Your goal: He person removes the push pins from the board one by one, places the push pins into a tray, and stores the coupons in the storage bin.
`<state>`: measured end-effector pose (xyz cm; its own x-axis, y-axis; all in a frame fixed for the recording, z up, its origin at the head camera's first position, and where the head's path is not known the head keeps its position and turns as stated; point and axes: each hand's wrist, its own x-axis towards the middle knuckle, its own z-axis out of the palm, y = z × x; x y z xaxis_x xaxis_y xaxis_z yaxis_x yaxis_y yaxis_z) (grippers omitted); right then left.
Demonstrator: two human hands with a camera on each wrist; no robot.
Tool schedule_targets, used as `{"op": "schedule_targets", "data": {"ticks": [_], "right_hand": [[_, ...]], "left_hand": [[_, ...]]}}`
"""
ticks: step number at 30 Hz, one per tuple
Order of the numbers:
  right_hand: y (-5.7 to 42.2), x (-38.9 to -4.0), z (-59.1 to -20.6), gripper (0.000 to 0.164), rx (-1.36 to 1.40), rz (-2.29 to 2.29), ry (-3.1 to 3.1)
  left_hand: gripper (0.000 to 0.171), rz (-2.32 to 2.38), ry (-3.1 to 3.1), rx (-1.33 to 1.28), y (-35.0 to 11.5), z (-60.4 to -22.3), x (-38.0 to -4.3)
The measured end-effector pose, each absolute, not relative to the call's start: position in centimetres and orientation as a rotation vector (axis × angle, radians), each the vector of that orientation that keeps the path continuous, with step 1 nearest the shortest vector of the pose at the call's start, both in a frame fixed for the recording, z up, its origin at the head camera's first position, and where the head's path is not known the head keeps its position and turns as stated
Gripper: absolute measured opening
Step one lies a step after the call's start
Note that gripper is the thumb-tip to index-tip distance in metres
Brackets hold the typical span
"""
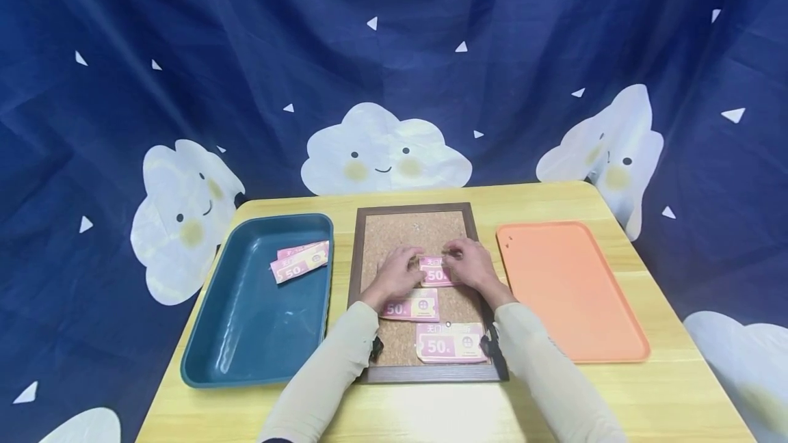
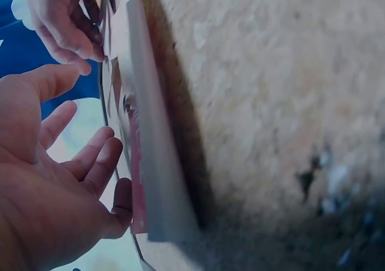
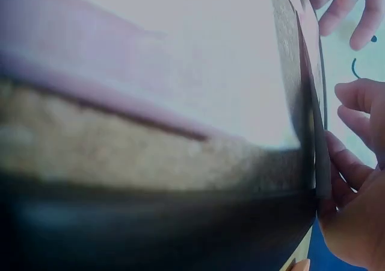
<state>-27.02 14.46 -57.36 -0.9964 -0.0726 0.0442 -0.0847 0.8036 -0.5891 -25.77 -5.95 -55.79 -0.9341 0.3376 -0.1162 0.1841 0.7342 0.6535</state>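
Note:
A cork board point(image 1: 403, 224) in a dark brown frame lies flat on the table. Over its middle, both hands flank a pink paper coupon point(image 1: 434, 272) printed with "50". My left hand point(image 1: 397, 275) is at the coupon's left end, its fingers loosely spread in the left wrist view. On the other side, my right hand point(image 1: 473, 265) has its fingertips at the coupon's right end and covers part of it. Below are a second coupon point(image 1: 425, 305), partly behind the left wrist, and a third coupon point(image 1: 440, 346) with a small round pin point(image 1: 448, 324) at its top edge.
A dark teal tray point(image 1: 203, 340) on the left holds several more pink coupons point(image 1: 301, 264). On the right stands an orange tray point(image 1: 572, 292) with a few tiny dark bits near its upper left corner. Small silvery pins point(image 1: 416, 226) show near the board's top.

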Motion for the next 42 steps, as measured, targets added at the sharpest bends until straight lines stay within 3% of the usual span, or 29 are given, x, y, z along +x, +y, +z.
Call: {"op": "schedule_targets", "data": {"ticks": [42], "right_hand": [[13.2,-27.1,-57.6,0.016,0.028,0.726,-3.045]], "left_hand": [[0.049,0.841,2.78,0.321,-4.3,-56.6,-25.6]]}}
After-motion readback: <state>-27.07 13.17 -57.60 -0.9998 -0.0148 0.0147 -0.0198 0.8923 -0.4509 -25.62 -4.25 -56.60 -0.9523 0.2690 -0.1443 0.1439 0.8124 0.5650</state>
